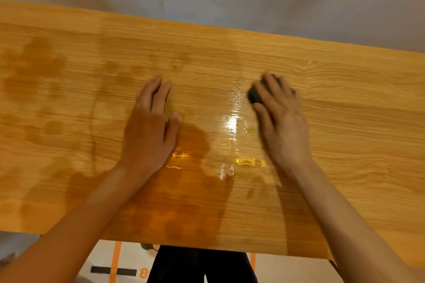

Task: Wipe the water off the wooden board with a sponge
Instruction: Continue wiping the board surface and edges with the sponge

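The right hand (281, 119) presses a dark sponge (255, 95) onto the wooden board (345, 122) right of its middle, fingers spread over it, the sponge showing beneath the fingertips. The left hand (149, 126) lies flat and empty, fingers together, beside glistening water (232, 122) between the hands.

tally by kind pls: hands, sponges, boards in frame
Hands: 2, left hand flat on the board, right hand pressing the sponge
Sponges: 1, dark sponge
Boards: 1, wooden board, wet in the middle
Total: 4
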A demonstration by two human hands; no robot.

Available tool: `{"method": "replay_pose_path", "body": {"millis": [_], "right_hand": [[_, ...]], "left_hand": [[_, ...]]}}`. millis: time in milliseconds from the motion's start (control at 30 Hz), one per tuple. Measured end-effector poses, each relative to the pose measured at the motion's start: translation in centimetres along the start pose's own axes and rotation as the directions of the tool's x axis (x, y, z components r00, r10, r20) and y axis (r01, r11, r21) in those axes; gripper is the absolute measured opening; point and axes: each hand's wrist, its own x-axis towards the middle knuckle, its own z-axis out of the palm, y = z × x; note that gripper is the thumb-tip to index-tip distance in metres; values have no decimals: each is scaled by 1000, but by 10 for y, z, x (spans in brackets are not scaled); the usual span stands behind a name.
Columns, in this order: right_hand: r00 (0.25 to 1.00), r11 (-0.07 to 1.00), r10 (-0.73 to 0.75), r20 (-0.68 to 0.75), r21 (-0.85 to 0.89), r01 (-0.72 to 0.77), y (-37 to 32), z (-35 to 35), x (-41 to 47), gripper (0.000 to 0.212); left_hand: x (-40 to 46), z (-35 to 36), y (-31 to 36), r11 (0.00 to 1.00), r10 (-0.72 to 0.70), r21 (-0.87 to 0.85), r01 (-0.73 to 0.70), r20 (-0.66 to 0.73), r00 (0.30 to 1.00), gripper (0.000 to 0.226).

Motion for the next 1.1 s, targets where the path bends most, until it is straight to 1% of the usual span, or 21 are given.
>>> {"method": "replay_pose_path", "body": {"millis": [33, 100, 167, 200, 233, 300, 400, 467, 533, 600, 667, 733, 767, 800, 833, 900, 1000, 1067, 1100], "right_hand": [[996, 996, 88, -34, -8, -89, 16, -10, -10, 43], [963, 967, 251, -100, -13, -253, 30, -20, -23, 44], [937, 947, 319, -146, 9, -321, 19, -15, -22, 43], [942, 953, 300, -151, 2, -303, 5, -8, -18, 41], [960, 968, 242, -144, -24, -248, -13, 2, -12, 39], [990, 995, 81, -115, -55, -88, -56, 31, -1, 35], [993, 994, -103, -53, -45, 100, -113, 67, 11, 35], [977, 976, -212, 18, -46, 213, -114, 66, 15, 39], [969, 971, -237, 66, -26, 240, -81, 46, 7, 40], [988, 990, -142, 52, -8, 143, -33, 18, -15, 39], [999, 999, 36, 8, -9, -35, 7, -10, -41, 41], [979, 980, 199, -44, 14, -198, 19, -22, -53, 41], [968, 971, 241, -74, 23, -240, 14, -19, -52, 41], [966, 971, 240, -91, 21, -240, 2, -13, -48, 41], [978, 982, 188, -94, 1, -189, -14, -2, -40, 39], [997, 998, 34, -75, -45, -38, -54, 27, -24, 34], [991, 992, -121, -49, -46, 118, -102, 61, -6, 34], [970, 970, -244, 23, -7, 244, -98, 58, -3, 37], [960, 962, -271, 68, 14, 271, -83, 48, -5, 38]], "left_hand": [[-7, 0, -3, 1000, 0, 12, 0, -7, 1000, 59], [-16, 1, -9, 999, 27, 47, -26, -24, 999, 58], [-19, 2, -12, 997, 38, 75, -35, -34, 999, 58], [-19, 2, -11, 996, 34, 81, -31, -34, 999, 57], [-17, 2, -11, 996, 25, 81, -23, -32, 999, 57], [-14, 1, -10, 997, 10, 81, -8, -30, 999, 57], [-14, 0, -10, 996, -12, 83, 15, -29, 1000, 59], [-14, 0, -11, 997, -14, 80, 16, -26, 1000, 59], [-15, 0, -11, 997, -6, 81, 8, -24, 1000, 58], [-15, 0, -12, 997, -1, 76, 3, -25, 1000, 58], [-16, 1, -12, 997, 0, 76, 2, -26, 1000, 58], [-15, 2, -13, 997, 2, 79, 0, -35, 999, 57], [-15, 2, -13, 997, 3, 75, 0, -38, 999, 57], [-15, 1, -12, 998, 1, 70, 2, -38, 999, 56], [-15, 1, -11, 998, -3, 67, 5, -39, 999, 56], [-15, 0, -10, 997, -6, 70, 9, -50, 999, 55], [-16, 0, -9, 998, 9, 69, -4, -67, 998, 52], [-16, -1, -9, 997, 39, 72, -33, -81, 996, 50], [-16, -1, -9, 996, 49, 75, -43, -86, 995, 50]]}}
